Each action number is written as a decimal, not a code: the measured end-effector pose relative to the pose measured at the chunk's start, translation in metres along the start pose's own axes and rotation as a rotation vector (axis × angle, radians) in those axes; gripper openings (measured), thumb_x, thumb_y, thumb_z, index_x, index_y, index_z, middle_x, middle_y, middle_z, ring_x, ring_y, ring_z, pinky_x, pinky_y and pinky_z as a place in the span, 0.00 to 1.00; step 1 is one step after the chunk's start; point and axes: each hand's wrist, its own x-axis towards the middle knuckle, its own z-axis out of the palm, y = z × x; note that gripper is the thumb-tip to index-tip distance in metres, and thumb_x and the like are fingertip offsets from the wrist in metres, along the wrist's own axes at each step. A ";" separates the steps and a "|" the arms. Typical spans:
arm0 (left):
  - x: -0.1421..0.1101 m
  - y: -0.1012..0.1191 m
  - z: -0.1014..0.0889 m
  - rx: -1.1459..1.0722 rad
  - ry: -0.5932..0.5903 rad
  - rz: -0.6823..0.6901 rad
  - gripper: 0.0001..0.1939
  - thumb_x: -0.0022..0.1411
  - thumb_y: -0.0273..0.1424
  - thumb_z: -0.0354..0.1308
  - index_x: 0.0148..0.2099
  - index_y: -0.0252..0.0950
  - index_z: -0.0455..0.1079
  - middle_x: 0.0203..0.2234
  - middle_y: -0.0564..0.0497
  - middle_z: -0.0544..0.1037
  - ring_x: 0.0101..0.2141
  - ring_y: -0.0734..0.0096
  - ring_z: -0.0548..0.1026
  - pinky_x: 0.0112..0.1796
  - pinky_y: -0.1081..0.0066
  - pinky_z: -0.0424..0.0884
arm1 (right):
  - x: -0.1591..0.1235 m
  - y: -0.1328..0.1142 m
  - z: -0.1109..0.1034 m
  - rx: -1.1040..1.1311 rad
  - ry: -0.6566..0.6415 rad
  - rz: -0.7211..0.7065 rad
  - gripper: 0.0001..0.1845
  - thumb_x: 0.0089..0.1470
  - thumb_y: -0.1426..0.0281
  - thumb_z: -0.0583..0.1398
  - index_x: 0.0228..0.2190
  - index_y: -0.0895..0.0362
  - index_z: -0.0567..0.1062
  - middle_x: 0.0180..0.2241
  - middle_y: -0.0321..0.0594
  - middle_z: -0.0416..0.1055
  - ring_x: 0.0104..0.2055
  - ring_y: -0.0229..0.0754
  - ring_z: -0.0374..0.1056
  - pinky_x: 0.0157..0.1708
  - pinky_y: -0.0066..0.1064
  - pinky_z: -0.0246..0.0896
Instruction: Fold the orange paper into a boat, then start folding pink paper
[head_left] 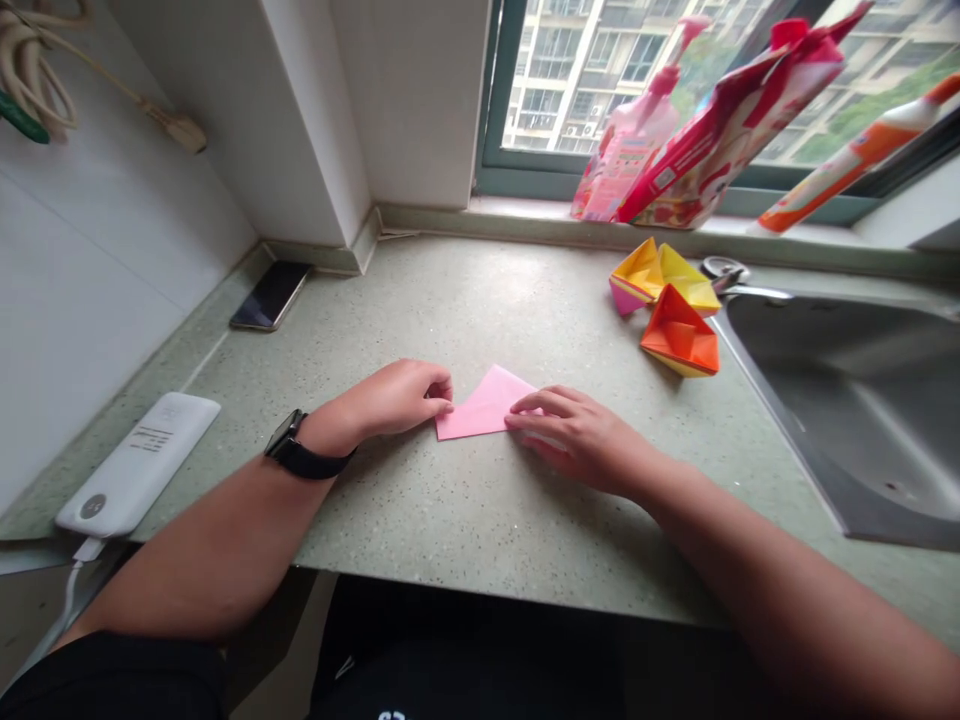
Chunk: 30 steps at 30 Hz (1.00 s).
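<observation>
A folded sheet of pink paper [480, 412] lies on the counter, its peak pointing away from me. At its left corner my left hand [409, 395] is closed, thumb and curled fingertips pinching the edge. My right hand [581, 435] covers the right end of the paper, fingers bent over it and the fingertips pressing on it. That end of the sheet is partly hidden under the fingers. To the right stand folded paper pieces: an orange one [681, 335] in front and yellow ones [686, 278] behind it.
A steel sink [862, 400] is set into the counter [450, 530] at right. On the sill stand a pink pump bottle [630, 150], a red pouch [727, 140] and an orange-white bottle [847, 170]. A phone [271, 295] and a cabled white power bank [142, 460] lie at left.
</observation>
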 end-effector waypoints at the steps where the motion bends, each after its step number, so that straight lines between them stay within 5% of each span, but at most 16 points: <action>1: 0.000 -0.001 0.000 -0.014 -0.002 0.001 0.08 0.69 0.35 0.60 0.40 0.37 0.79 0.35 0.50 0.84 0.34 0.65 0.77 0.37 0.67 0.64 | 0.001 -0.002 0.000 -0.007 -0.004 0.008 0.16 0.72 0.69 0.59 0.54 0.48 0.84 0.52 0.46 0.82 0.50 0.49 0.77 0.51 0.46 0.76; 14: 0.000 -0.005 0.005 -0.050 -0.038 -0.006 0.06 0.63 0.32 0.63 0.40 0.39 0.81 0.36 0.51 0.85 0.35 0.65 0.78 0.35 0.67 0.62 | -0.004 -0.004 0.000 -0.047 -0.028 0.028 0.18 0.74 0.66 0.58 0.58 0.46 0.82 0.53 0.46 0.82 0.52 0.51 0.76 0.54 0.48 0.74; 30: -0.003 -0.001 0.005 -0.033 -0.044 -0.058 0.07 0.61 0.33 0.65 0.39 0.38 0.83 0.33 0.52 0.84 0.32 0.66 0.76 0.33 0.67 0.60 | 0.001 -0.003 0.012 -0.087 0.041 0.104 0.15 0.75 0.66 0.58 0.49 0.45 0.87 0.50 0.44 0.83 0.48 0.49 0.76 0.50 0.44 0.73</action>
